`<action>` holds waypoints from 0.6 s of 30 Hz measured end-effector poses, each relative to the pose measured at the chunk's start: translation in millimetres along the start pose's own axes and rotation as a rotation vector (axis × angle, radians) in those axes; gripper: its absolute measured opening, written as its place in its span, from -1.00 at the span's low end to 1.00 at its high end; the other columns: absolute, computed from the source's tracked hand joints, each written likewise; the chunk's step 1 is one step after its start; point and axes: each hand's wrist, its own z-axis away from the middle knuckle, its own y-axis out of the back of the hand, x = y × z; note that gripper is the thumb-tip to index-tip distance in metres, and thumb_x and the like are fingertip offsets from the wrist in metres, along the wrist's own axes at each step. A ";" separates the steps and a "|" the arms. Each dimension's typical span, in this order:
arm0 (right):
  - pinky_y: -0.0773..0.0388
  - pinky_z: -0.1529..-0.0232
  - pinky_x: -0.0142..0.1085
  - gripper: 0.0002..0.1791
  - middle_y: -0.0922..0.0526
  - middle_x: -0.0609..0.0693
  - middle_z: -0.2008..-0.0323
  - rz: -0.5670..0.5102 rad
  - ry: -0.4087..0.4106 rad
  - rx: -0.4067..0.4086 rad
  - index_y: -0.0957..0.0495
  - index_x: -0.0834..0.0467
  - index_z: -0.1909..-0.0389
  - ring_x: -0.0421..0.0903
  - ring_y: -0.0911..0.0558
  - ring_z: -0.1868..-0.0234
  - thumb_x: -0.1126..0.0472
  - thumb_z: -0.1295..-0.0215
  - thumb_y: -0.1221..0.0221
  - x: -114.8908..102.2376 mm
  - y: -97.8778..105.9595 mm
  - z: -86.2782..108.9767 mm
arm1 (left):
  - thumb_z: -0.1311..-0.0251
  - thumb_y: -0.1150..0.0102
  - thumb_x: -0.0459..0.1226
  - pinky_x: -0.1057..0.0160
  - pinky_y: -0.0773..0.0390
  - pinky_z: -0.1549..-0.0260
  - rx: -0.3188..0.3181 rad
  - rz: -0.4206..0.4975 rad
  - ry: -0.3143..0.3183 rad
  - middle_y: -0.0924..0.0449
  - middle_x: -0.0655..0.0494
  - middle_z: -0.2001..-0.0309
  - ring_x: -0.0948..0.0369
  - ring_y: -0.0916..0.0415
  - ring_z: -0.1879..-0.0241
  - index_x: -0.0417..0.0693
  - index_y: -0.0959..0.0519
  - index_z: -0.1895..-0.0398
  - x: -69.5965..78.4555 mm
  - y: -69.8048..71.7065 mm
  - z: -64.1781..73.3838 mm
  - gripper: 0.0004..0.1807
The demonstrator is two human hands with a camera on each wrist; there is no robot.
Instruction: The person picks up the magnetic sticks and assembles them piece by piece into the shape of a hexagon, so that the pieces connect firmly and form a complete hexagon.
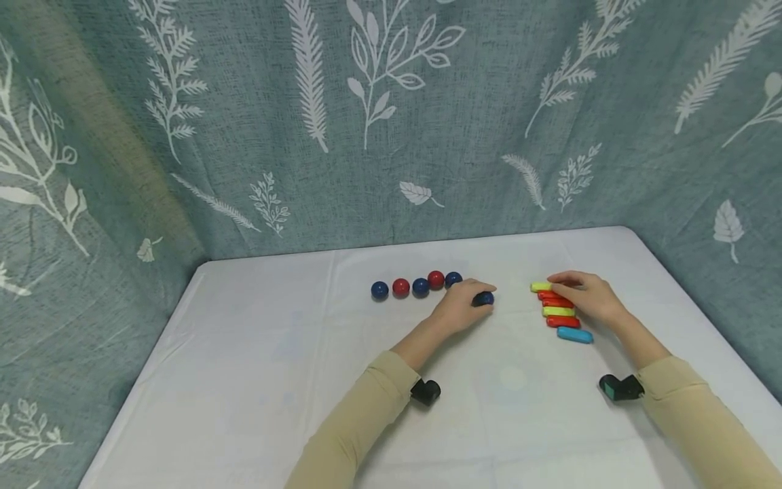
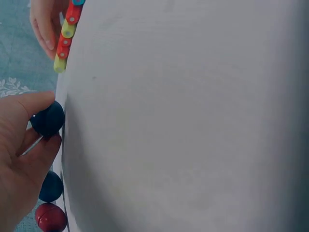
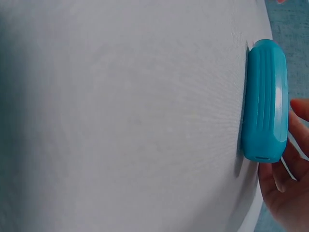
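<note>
My left hand (image 1: 461,307) grips a dark blue ball (image 1: 485,299) between thumb and fingers at the right end of a row of balls. In the left wrist view this ball (image 2: 49,119) shows between the fingertips. To the right, my right hand (image 1: 589,295) pinches the right end of a yellow plastic stick (image 1: 540,287), the farthest in a column of short sticks. Below it lie red sticks (image 1: 562,321), another yellow stick (image 1: 559,312) and a blue stick (image 1: 574,335). The right wrist view shows the ridged blue stick (image 3: 265,101) large, partly hiding the fingers.
Left of the held ball, blue balls (image 1: 379,291) and red balls (image 1: 400,287) alternate in a row. A white cloth (image 1: 244,380) covers the table. Green curtain (image 1: 366,190) with leaf patterns hangs behind and at both sides. Black wrist cameras (image 1: 425,392) sit at the sleeves.
</note>
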 end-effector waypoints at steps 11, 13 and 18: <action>-0.44 -0.06 0.07 -0.49 -0.46 0.35 -0.13 0.045 0.050 -0.011 -0.46 0.28 -0.21 0.24 -0.41 -0.10 0.00 -0.43 -0.10 -11.5 -2.6 -3.4 | -0.16 -0.36 -0.28 0.39 -0.46 0.02 0.045 0.198 0.061 -0.60 0.00 -0.10 0.17 -0.55 -0.01 -0.16 -0.55 -0.17 -5.5 0.4 18.3 -0.52; -0.44 -0.06 0.07 -0.50 -0.46 0.36 -0.15 0.060 0.057 -0.012 -0.46 0.28 -0.20 0.26 -0.41 -0.11 0.02 -0.42 -0.12 -12.8 -4.3 -4.8 | -0.16 -0.37 -0.28 0.39 -0.47 0.05 0.049 0.200 0.077 -0.61 0.00 -0.07 0.18 -0.55 0.03 -0.15 -0.57 -0.14 -5.2 2.6 23.0 -0.54; -0.44 -0.07 0.08 -0.53 -0.43 0.37 -0.19 0.090 0.076 -0.011 -0.47 0.30 -0.19 0.29 -0.42 -0.13 0.07 -0.41 -0.14 -16.0 -8.6 -6.6 | -0.15 -0.37 -0.27 0.37 -0.47 0.09 0.040 0.193 0.096 -0.63 0.02 -0.02 0.19 -0.53 0.08 -0.13 -0.61 -0.08 -5.9 6.8 34.8 -0.59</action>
